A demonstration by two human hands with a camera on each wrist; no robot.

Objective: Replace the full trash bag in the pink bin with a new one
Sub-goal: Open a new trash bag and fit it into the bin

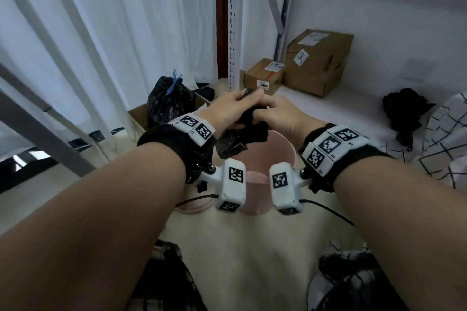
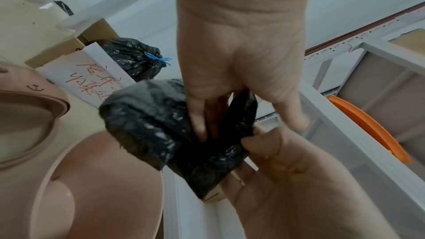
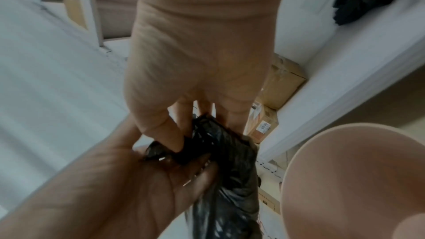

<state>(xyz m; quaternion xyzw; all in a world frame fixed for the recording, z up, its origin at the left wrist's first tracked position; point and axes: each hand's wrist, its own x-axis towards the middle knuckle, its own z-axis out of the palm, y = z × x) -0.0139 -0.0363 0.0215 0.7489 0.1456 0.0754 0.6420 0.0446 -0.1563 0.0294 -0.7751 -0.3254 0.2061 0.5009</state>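
Observation:
Both my hands hold a crumpled new black trash bag [image 1: 233,141] above the pink bin [image 1: 283,150], whose inside shows bare pink. My left hand [image 1: 236,103] pinches the bag's top edge, and my right hand [image 1: 269,110] grips it just beside. From the left wrist, left fingers [image 2: 197,119] dig into the bag's [image 2: 161,124] folds. The right wrist view shows the right thumb [image 3: 168,134] pressing the plastic [image 3: 230,170] next to the bin's mouth [image 3: 345,170]. The full black bag [image 1: 169,101], tied with a blue strip, sits in a cardboard box at the left.
Two brown parcels [image 1: 262,76] [image 1: 318,60] stand against the far wall by a metal shelf upright [image 1: 233,20]. White curtains [image 1: 101,33] hang at the left. A black cloth heap [image 1: 404,108] lies at the right. An orange lid [image 2: 368,124] sits in the shelving.

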